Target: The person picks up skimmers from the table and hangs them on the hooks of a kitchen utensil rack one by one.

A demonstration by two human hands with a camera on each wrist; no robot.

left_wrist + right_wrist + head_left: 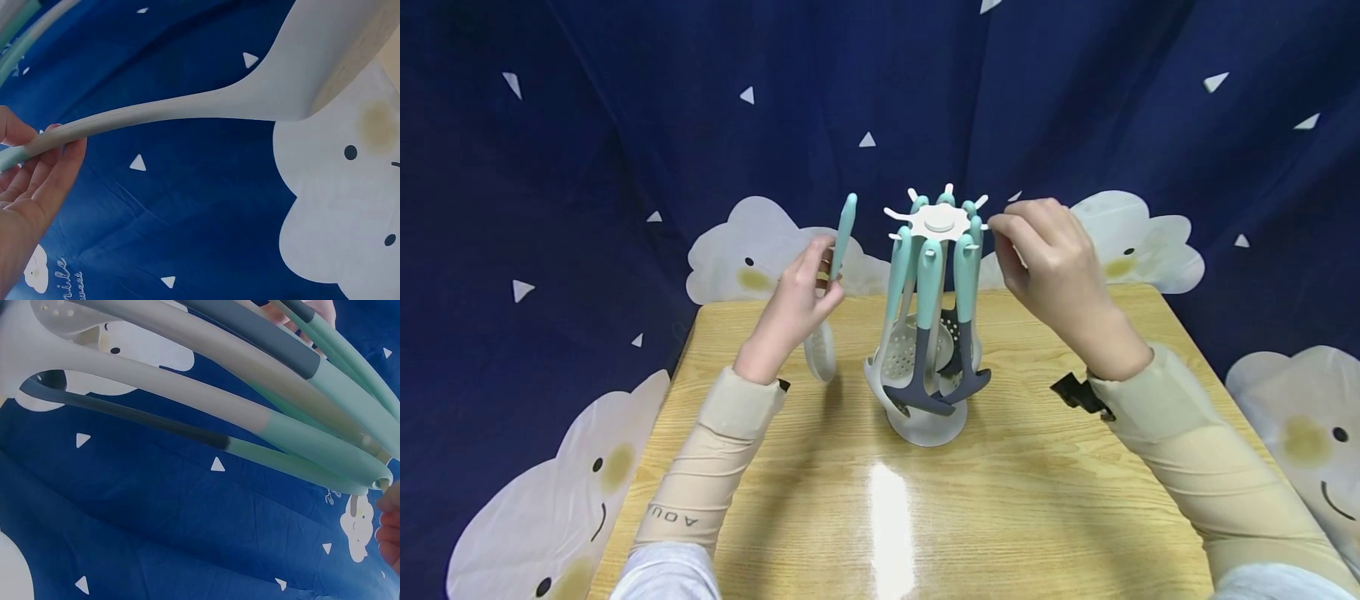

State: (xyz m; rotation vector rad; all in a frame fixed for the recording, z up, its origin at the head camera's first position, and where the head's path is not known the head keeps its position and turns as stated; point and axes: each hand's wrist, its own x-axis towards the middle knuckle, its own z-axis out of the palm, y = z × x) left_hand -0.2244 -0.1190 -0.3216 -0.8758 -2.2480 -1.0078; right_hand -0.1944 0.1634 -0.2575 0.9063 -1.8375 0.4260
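Observation:
A pale grey kitchen spoon [820, 354] with a teal handle hangs head down in my left hand [793, 300], left of a white utensil rack [938, 218]. My fingers and thumb pinch its handle; in the left wrist view the grip is where the teal meets the grey shaft [169, 111]. Several teal-handled utensils hang from the rack's hooks, among them a perforated skimmer [902, 362] and a dark grey turner [917, 396]. My right hand [1052, 258] pinches the tip of a hook [984, 227] on the rack's right side.
The rack's round white base [928, 431] stands on a wooden table [1015, 500]. Behind the table hangs a dark blue curtain [647, 50] with white triangles and cloud faces. A black strap end [1078, 392] sticks out from my right wrist.

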